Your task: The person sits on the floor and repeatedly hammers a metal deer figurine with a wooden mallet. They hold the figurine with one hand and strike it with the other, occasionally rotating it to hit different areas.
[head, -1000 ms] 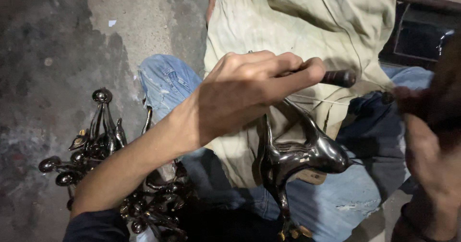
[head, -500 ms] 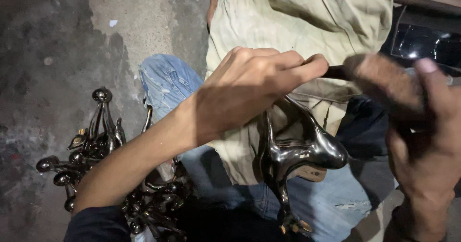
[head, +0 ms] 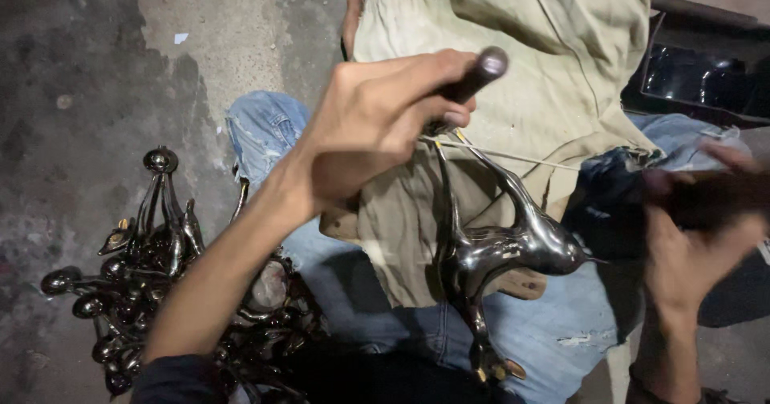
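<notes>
- Left hand point(head: 377, 123) fist-tight on dark rod point(head: 473, 79), above shiny metal figure point(head: 505, 247).
- Right hand point(head: 694, 243) at 3 o'clock, blurred; grip can't tell.
- Risk: figure slips off lap cloth point(head: 513, 67), unclamped.

The metal figurine point(head: 513, 247) is gleaming, dark and glossy; the beige cloth point(head: 553, 75) is looking matt and creased, the concrete floor point(head: 96, 75) rough and stained.

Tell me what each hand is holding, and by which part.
The left hand grips a dark rod-like handle around its shaft, above a shiny metal figurine on the lap. The right hand holds a dark blurred object; what it is and where it is gripped cannot be told.
</notes>
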`<state>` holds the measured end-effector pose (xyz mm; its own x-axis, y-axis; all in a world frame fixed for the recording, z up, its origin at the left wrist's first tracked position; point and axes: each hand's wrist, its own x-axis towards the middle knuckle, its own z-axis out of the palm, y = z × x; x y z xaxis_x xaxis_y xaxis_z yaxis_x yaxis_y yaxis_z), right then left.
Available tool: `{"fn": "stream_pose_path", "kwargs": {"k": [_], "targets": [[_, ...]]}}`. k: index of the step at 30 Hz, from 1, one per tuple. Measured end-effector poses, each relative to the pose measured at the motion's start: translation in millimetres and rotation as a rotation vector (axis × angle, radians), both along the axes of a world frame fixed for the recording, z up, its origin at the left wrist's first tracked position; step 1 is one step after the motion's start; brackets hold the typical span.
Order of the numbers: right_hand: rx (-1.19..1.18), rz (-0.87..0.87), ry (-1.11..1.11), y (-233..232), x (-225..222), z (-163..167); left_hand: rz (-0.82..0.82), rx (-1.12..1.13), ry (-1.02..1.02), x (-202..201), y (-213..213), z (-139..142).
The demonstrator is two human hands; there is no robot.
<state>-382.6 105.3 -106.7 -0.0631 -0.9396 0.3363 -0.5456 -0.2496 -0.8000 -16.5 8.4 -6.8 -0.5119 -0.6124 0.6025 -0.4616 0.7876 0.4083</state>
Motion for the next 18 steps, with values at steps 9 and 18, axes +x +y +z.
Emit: {"fn": "stream_pose_path", "kwargs": {"k": [9, 18], "targets": [[0.044, 0.051, 0.17, -14.5, 13.5, 56.8, -0.114, 0.059, 0.084, 7.4, 6.5, -30.1], [-0.05, 0.033, 0.803, -21.1, 31.5, 98.3, -0.129, -0.052, 0.141, 2.3, 6.4, -32.3]]}}
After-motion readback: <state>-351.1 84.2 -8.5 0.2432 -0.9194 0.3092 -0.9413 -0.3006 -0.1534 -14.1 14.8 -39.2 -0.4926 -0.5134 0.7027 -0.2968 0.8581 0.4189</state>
